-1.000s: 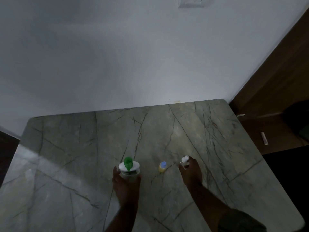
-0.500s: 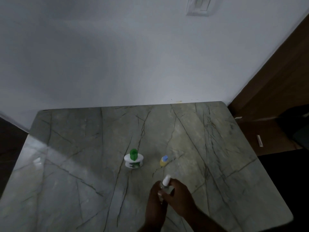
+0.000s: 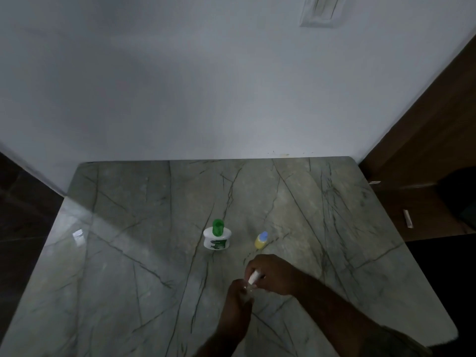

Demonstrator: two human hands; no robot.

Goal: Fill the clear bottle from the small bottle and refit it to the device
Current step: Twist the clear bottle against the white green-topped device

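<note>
The white device (image 3: 217, 239) with a green top stands upright on the marble table (image 3: 128, 266). To its right stands the small yellow bottle (image 3: 260, 240) with a blue cap. Nearer to me, both hands meet over the table. My left hand (image 3: 235, 309) grips the body of the clear bottle (image 3: 246, 289), which is mostly hidden by fingers. My right hand (image 3: 274, 275) pinches the bottle's white cap (image 3: 253, 277) at the top. Whether the cap is on or off the bottle cannot be made out.
A white wall rises behind the table, with a switch plate (image 3: 320, 10) high on it. A dark wooden panel (image 3: 425, 150) and floor with a small white object (image 3: 407, 219) lie to the right. The table's right edge is near my right forearm.
A second ago my left hand held the device and my right hand held the clear bottle farther out. Both hands have come together nearer me, around the clear bottle; the device stands alone.
</note>
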